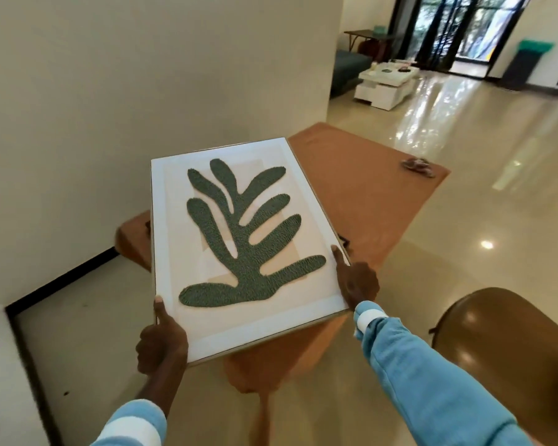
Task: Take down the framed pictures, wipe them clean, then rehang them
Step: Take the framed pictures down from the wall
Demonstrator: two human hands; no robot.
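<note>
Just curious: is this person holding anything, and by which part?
A white-framed leaf picture. The left hand grips its near left corner, the right hand its right edge, thumbs on the front.

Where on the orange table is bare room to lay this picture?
Bare: the orange tablecloth between the framed picture and the crumpled cloth. Occupied: only the far right corner, where that cloth lies. Under the picture is hidden.

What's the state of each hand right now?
Left hand: closed on the framed picture at its near left corner, thumb on the front.
Right hand: closed on the framed picture's right edge, thumb on the front.
</note>
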